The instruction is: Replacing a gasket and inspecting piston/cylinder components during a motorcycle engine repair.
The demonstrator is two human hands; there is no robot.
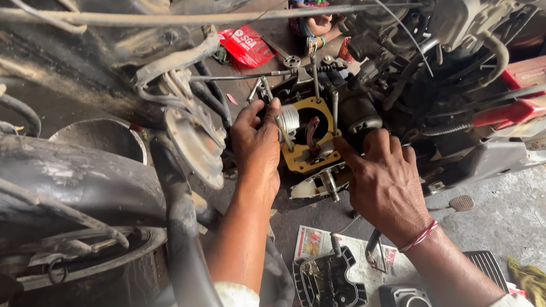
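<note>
Head view: left hand fingers closed on the silver piston above the yellow gasket on the motorcycle engine. Right hand fingers loosely spread, index fingertip touching the gasket edge, gripping nothing. Cylinder head lies on newspaper below.

Grey concrete floor, daylight, newspaper sheet, yellow rag

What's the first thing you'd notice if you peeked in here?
Two bare hands in the middle: the left hand holds a silver piston over a yellow gasket, and the right hand touches the gasket's edge. A red packet lies on the ground at the top.
</note>
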